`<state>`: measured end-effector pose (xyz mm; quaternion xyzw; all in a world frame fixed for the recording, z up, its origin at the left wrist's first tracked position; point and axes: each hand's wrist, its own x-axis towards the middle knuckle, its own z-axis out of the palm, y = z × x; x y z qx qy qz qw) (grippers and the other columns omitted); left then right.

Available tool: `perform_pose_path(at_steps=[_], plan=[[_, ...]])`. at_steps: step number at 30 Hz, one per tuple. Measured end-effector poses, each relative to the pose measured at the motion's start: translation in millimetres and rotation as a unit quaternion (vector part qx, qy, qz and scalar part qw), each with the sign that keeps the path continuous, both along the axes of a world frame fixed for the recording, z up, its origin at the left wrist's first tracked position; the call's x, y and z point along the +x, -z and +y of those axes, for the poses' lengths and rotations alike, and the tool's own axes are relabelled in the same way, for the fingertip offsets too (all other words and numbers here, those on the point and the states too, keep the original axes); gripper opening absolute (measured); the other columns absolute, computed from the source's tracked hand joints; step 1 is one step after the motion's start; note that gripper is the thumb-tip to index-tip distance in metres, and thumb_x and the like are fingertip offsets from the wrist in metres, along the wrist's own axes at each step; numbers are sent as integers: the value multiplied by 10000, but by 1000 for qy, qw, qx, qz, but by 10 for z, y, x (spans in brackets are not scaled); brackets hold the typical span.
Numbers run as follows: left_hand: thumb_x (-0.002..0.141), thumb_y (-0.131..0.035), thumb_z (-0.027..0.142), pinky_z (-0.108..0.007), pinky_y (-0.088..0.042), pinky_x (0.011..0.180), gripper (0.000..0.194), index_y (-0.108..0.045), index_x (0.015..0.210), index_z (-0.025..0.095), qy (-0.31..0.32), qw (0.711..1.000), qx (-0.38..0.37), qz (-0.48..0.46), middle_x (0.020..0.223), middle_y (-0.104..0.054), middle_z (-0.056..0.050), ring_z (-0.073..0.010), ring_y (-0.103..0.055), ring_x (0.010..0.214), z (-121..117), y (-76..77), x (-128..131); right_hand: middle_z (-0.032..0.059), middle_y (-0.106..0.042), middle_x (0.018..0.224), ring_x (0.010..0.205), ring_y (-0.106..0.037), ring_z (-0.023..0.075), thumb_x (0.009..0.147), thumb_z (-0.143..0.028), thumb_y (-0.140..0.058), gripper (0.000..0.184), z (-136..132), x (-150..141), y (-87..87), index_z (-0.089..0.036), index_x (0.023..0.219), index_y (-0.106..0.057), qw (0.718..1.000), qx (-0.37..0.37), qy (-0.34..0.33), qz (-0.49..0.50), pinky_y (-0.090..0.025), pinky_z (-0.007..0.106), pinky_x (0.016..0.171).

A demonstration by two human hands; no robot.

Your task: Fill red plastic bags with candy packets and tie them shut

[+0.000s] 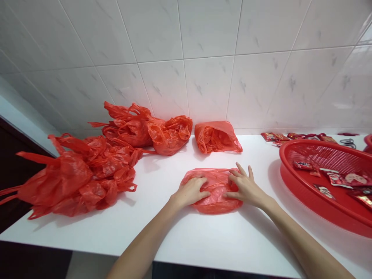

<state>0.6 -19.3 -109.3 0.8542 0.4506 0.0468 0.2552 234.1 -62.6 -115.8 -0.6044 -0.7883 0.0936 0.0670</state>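
Two bare hands rest on a thin red bag [215, 207], which lies on the white tabletop [177, 242] in front of the person. The left hand [187, 191] has its thumb apart from its curled fingers at the bag's left side; the right hand [247, 188] is spread at the other side, two fingers raised off the film. Whether any fingertip is under a layer cannot be told. The film looks flimsy and crumpled, so uneven pulling could tear it, and layers clinging together could make the fingers slip.

To the right stands a red mesh basket [308, 193] with small packets inside; a right elbow swung wide might nudge it. To the left, a heap of bunched red bags [69, 178] reaches near the tabletop's edge, and a knock could send one over. Farther back, another red bag [217, 137] gapes near the tiled wall [209, 89], with loose snack packets [296, 136] behind the basket
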Motion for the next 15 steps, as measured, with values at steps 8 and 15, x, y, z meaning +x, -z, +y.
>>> perform_pose_path(at_steps=[8, 15], plan=[[876, -587, 398, -391, -500, 969, 433, -605, 1269, 217, 2, 999, -38, 36, 1401, -611, -97, -322, -581, 1275, -2, -84, -54, 166, -515, 1469, 1523, -35, 477, 855, -513, -695, 544, 25, -12, -10, -247, 1325, -634, 998, -41, 39, -8, -60, 798, 1118], [775, -630, 238, -377, -449, 1093, 622, -564, 1394, 254, 0, 998, -54, 35, 1485, -561, -57, -299, -527, 1360, 79, -94, -182, 156, -335, 1615, 1526, 81, 445, 764, -362, -783, 770, -14, 103, -82, -224, 1473, -517, 990, -114, 61, -50, 21, 783, 1132]])
